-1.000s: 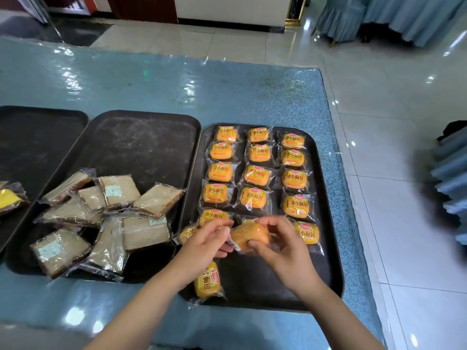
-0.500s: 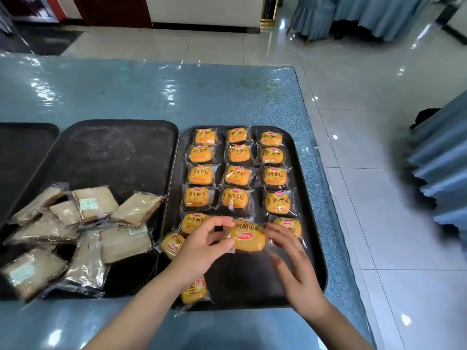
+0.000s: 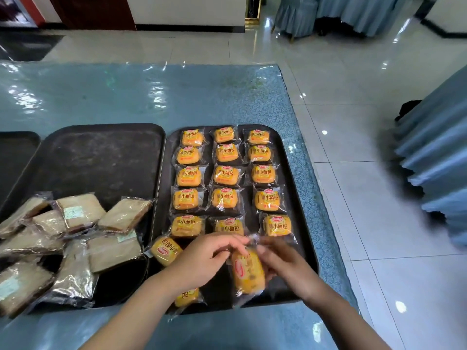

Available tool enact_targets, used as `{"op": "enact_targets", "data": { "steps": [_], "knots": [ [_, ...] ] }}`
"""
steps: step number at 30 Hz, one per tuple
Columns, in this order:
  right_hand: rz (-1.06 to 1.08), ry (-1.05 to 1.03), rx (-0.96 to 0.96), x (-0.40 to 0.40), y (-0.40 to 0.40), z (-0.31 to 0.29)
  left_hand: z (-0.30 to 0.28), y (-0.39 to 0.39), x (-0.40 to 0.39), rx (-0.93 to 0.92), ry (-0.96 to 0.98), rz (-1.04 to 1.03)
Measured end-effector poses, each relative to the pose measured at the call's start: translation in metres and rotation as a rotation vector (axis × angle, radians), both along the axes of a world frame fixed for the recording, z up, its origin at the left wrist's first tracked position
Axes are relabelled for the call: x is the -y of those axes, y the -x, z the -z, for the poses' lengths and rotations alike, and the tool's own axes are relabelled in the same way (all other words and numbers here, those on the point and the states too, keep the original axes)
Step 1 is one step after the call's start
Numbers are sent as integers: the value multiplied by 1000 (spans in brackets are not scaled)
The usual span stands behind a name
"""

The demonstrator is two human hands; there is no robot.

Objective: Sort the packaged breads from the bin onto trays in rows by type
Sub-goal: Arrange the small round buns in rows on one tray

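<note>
Both hands hold one yellow packaged bun over the near part of the right black tray. My left hand pinches the wrapper's top edge, and my right hand grips the bun's right side. Beyond them, several yellow buns lie in three neat columns on this tray. Two loose yellow buns lie near: one at the tray's left edge, one partly hidden under my left wrist. Several brown sliced-bread packs are heaped on the near end of the middle tray.
A third dark tray shows at the far left. The trays sit on a blue table under clear plastic, whose right edge runs close beside the right tray. Tiled floor and blue draped furniture lie to the right.
The held bun has come nearer and turned lengthwise, leaving another bun lying in the middle column's fifth row. My right hand, open beside the bun half a second ago, now grips it.
</note>
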State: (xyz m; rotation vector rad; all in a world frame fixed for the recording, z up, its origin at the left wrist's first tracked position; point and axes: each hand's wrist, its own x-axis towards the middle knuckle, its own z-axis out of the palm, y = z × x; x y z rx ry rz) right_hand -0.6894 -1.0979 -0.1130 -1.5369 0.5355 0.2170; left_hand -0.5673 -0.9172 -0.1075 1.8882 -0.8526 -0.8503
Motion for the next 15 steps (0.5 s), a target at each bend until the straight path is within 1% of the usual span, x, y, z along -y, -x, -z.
{"op": "enact_targets", "data": {
  "steps": [1, 2, 4, 7, 9, 11, 13, 14, 15],
  "knots": [
    [-102, 1, -8, 0, -1, 1, -1, 0, 2, 32, -9, 63],
    [-161, -6, -18, 0, -2, 2, -1, 0, 4, 52, -14, 100],
    [-165, -50, -32, -1, -3, 6, 1, 1, 6, 59, 5, 71],
    [-64, -156, -40, -3, -1, 12, 8, 3, 8, -65, 62, -123],
    [28, -212, -49, -6, 2, 15, 14, 2, 7, -155, 33, -194],
    [159, -245, -54, -8, 5, 19, 21, 2, 5, -232, -67, -185],
    [295, -255, -54, -9, 10, 25, 26, 6, 4, -352, -134, -166],
    [342, -257, -46, -9, 13, 27, 28, 9, 5, -383, -140, -162],
    [365, -258, -42, -8, 16, 29, 30, 11, 7, -369, -144, -160]
  ]
}}
